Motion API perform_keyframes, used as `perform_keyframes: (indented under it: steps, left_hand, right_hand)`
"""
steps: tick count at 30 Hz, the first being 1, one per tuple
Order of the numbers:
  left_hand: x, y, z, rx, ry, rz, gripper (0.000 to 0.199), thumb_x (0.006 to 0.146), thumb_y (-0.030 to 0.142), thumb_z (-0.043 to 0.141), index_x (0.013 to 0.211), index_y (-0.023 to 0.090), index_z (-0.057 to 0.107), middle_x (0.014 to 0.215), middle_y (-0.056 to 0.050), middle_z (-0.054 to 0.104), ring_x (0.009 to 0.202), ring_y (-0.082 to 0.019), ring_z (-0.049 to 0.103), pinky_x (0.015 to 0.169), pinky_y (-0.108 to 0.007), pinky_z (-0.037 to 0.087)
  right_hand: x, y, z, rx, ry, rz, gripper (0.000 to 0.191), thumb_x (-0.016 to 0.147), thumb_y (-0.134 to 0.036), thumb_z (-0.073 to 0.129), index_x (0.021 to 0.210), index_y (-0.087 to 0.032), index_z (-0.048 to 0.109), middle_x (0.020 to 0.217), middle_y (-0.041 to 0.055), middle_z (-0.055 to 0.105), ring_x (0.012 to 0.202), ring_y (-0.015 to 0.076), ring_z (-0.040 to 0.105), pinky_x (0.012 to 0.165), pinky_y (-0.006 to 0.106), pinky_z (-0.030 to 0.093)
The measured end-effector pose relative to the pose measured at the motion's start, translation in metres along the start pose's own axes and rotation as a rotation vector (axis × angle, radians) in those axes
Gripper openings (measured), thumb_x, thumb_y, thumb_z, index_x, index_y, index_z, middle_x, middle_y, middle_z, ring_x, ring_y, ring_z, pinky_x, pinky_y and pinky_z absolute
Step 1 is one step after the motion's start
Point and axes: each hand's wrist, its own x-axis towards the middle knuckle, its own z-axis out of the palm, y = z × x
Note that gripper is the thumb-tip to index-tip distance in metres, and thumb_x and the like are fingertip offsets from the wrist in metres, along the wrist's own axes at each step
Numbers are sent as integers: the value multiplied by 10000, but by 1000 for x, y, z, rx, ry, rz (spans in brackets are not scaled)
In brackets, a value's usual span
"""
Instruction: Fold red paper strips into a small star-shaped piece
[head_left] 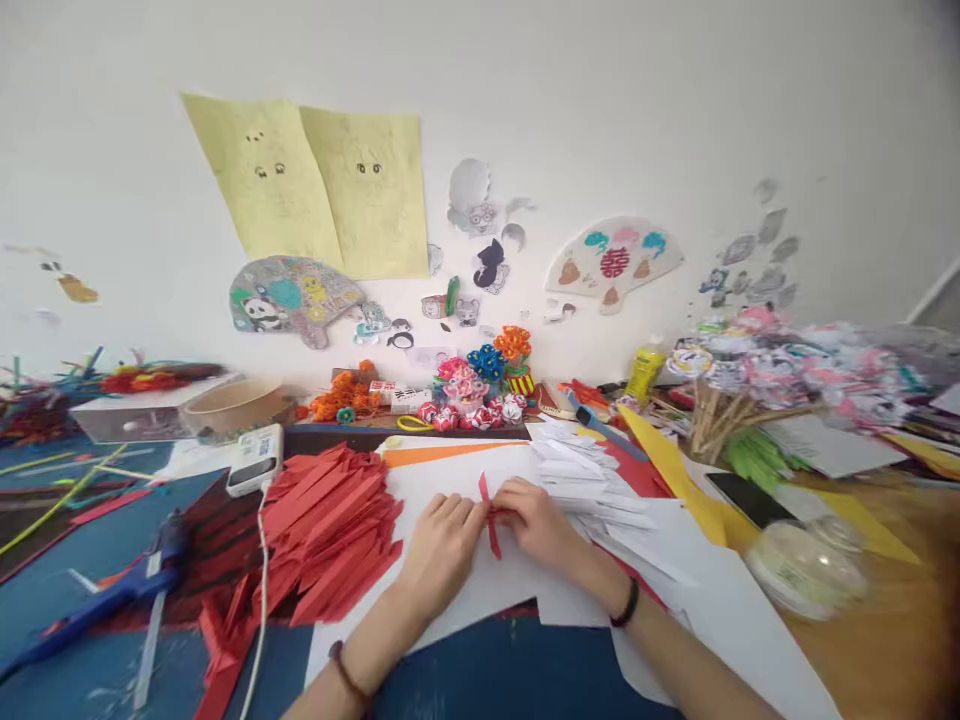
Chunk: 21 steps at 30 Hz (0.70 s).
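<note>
Between my two hands a narrow red paper strip point(494, 541) stands nearly upright over white paper. My left hand point(444, 548) has its fingers curled, thumb and fingertips pinching the strip near its middle from the left. From the right, the fingers of my right hand point(536, 522) are closed on the same strip at about the same height. The fingers cover the strip's middle, so any fold there is hidden. A heap of red paper strips point(330, 530) lies to the left of my left hand. White paper strips point(592, 485) are piled beyond my right hand.
At the left are a blue glue gun point(161, 565) and a white power bank point(256, 460) with a cable. A phone point(750, 499) and a clear jar point(806, 570) stand at the right. Paper flowers on sticks point(720, 410) and small craft flowers point(484, 380) line the back.
</note>
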Motion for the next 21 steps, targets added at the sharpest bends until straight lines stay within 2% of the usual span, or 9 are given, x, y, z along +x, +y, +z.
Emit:
perform_keyframes:
  steps: [7, 10, 15, 21]
  left_hand:
    - [2, 4, -2, -88, -6, -78, 194, 993, 222, 397, 904, 196, 568, 772, -18, 612, 715, -199, 549, 657, -351, 355]
    - [2, 4, -3, -98, -22, -80, 184, 978, 217, 415, 869, 205, 562, 773, -14, 609, 721, -196, 534, 652, -350, 336]
    - [4, 0, -5, -175, -27, -73, 183, 973, 212, 433, 867, 217, 582, 762, -6, 629, 763, -193, 520, 695, -354, 322]
    - [5, -1, 1, -195, -29, -45, 206, 969, 201, 428, 823, 207, 572, 709, -13, 618, 744, -196, 493, 673, -351, 300]
  right_hand:
    - [-3, 10, -2, -258, -15, -171, 223, 870, -12, 494, 793, -160, 643, 769, 51, 635, 738, 181, 538, 675, 283, 399]
    - [-3, 9, -5, -233, -16, -212, 198, 907, -81, 496, 803, -162, 643, 745, 51, 637, 714, 180, 533, 670, 288, 396]
    - [-2, 10, -1, -76, 36, -135, 221, 853, -42, 517, 735, -172, 651, 664, 21, 613, 657, 153, 537, 632, 254, 392]
    - [-4, 10, 13, -117, 100, 17, 271, 708, 52, 503, 636, -167, 646, 597, 5, 601, 594, 135, 521, 580, 236, 348]
